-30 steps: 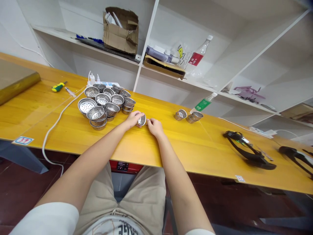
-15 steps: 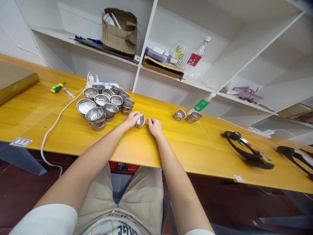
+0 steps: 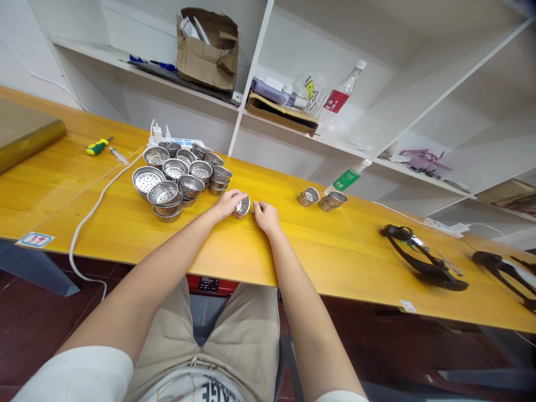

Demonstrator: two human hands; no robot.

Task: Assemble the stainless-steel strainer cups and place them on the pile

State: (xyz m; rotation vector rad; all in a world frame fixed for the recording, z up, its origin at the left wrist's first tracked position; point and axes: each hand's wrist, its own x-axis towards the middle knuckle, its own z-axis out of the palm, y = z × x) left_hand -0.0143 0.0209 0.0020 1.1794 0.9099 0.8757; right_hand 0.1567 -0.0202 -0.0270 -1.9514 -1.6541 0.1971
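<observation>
Yellow tabletop (image 3: 322, 245) beneath, your left hand (image 3: 227, 204) holds the cup (image 3: 243, 206): brace it firmly. Just right of it sits your right hand (image 3: 266, 216), its grip unclear.

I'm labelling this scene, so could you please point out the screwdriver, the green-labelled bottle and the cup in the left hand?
Screwdriver (image 3: 97, 147): head view, on handle.
Green-labelled bottle (image 3: 347, 180): head view, on label.
Held cup (image 3: 243, 206): head view, on inside.
</observation>
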